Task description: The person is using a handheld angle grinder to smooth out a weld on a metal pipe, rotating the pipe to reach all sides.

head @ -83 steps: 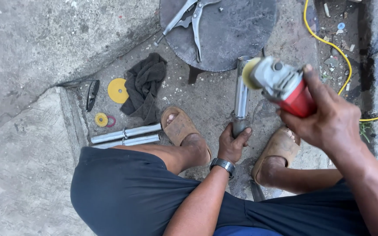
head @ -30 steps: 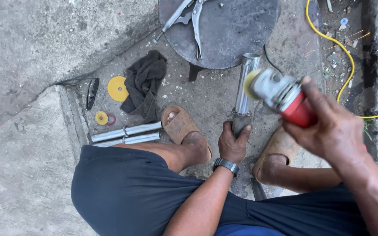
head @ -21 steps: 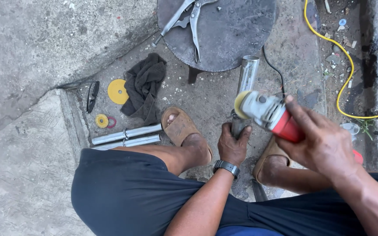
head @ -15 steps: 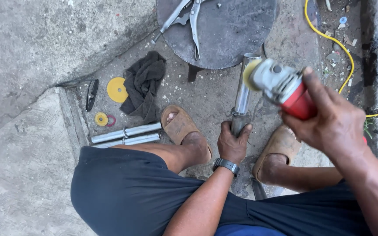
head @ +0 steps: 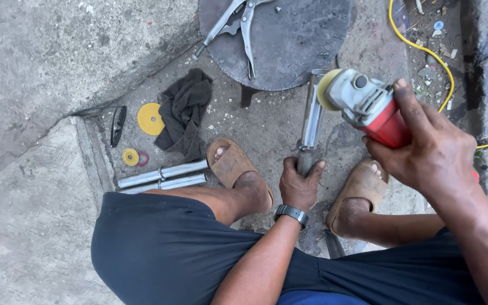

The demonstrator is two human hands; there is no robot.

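Note:
My left hand point(head: 300, 183) grips the near end of a shiny metal pipe point(head: 312, 118) that stands up from the ground between my sandalled feet and leans toward a round dark metal table point(head: 289, 48). My right hand point(head: 427, 147) holds a red and grey angle grinder point(head: 368, 104). Its yellowish disc point(head: 326, 89) sits right beside the top end of the pipe; whether it touches the pipe I cannot tell.
Locking pliers point(head: 238, 17) lie on the round table. On the concrete to the left are a dark rag point(head: 184, 113), a yellow disc point(head: 151, 118), a smaller yellow disc point(head: 130, 156), two short metal tubes point(head: 162, 176) and dark glasses point(head: 118, 124). A yellow cable point(head: 419, 51) runs at the right.
The grinder dipped down and left toward the pipe's lower part, then rose back up; the disc is now at the pipe's top end. My left hand has kept its grip on the pipe.

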